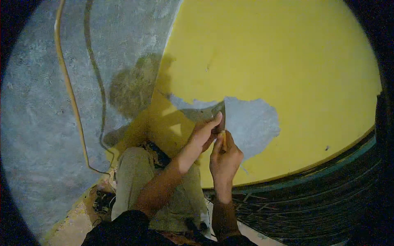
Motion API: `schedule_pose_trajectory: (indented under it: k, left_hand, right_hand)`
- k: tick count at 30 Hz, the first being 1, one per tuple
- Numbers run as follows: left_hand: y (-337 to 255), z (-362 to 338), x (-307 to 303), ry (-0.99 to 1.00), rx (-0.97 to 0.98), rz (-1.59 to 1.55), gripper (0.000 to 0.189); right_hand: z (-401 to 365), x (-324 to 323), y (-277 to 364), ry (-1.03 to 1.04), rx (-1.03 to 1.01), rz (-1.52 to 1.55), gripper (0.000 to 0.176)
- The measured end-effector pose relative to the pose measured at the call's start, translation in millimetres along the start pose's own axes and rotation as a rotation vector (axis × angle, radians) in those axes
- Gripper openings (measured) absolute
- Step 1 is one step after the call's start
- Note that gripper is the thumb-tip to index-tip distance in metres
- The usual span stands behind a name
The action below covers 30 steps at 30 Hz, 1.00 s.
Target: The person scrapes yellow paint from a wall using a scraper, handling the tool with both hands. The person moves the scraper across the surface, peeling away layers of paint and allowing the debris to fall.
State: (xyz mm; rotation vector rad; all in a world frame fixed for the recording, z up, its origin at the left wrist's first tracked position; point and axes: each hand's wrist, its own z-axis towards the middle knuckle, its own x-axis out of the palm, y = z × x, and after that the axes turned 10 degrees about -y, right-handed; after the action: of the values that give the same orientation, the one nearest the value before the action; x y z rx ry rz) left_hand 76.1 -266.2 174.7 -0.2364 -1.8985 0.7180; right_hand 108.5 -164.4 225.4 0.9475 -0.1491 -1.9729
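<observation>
Hands: 2, one left hand (208, 130), one right hand (228, 158); orange-yellow piece (224, 142) in the right: 1. Near: dark sleeves (123, 227), 2; trouser legs (132, 176), 2. Left: cable (70, 88), 1; cable shadow (95, 69), 1; grey surface (35, 119), 1. Right: yellow surface (320, 74), 1, bearing 1 large grey patch (255, 121)

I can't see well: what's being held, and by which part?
The right hand grips what looks like an orange tool handle below its top; the left hand's hold is unclear.
</observation>
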Motion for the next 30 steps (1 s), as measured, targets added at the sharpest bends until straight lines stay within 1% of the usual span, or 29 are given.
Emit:
schedule_pose_trajectory:
  k: [2,5,7,8,10,12,13,14,15,17,18,20,22,24,28,30]
  left_hand:
    - [12,15,-5,0.021,-0.038,-0.018,0.032]
    - [20,28,-7,0.040,-0.016,-0.002,0.031]
    - [19,35,-10,0.016,-0.092,-0.047,0.033]
    - [21,37,-10,0.012,-0.098,-0.051,0.033]
    - [14,32,-5,0.064,0.066,0.023,0.032]
    - [11,49,-8,0.023,0.043,0.001,0.032]
    - [12,52,-10,-0.008,0.029,-0.021,0.032]
    - [12,49,-15,-0.006,0.026,-0.015,0.032]
    - [6,45,-11,-0.004,0.070,-0.068,0.032]
    - [-5,17,4,-0.032,0.138,-0.142,0.034]
    - [-4,15,2,-0.032,0.141,-0.130,0.034]
    - [-2,18,-4,0.047,0.093,0.004,0.034]
    - [-4,14,0,0.028,0.088,-0.011,0.033]
    - [-6,6,2,0.020,0.072,-0.016,0.033]
    - [-7,2,2,0.030,0.073,0.004,0.032]
    - [-9,4,0,0.008,-0.062,0.033,0.031]
  right_hand:
    - [-2,1,-6,-0.020,-0.006,-0.028,0.018]
    - [-4,7,-10,-0.040,-0.004,-0.080,0.018]
    - [-3,9,-9,-0.029,0.006,-0.108,0.018]
    - [-1,7,-5,-0.012,0.004,-0.114,0.018]
    - [7,14,-9,0.011,0.004,-0.121,0.019]
    - [17,19,-24,0.014,-0.092,-0.084,0.019]
    - [19,17,-27,0.020,-0.087,-0.090,0.019]
    - [21,19,-23,0.031,-0.072,-0.025,0.019]
    - [27,20,-23,0.036,-0.067,0.050,0.020]
    - [22,12,-11,0.032,-0.052,0.014,0.020]
    - [17,9,-6,0.031,-0.041,-0.023,0.020]
    - [9,8,-7,0.000,-0.037,0.001,0.020]
    - [7,7,-6,-0.023,-0.045,0.017,0.020]
    - [6,5,-1,-0.003,0.021,-0.066,0.021]
    - [3,3,7,-0.009,-0.016,-0.069,0.021]
    - [4,-1,14,0.040,0.046,-0.075,0.021]
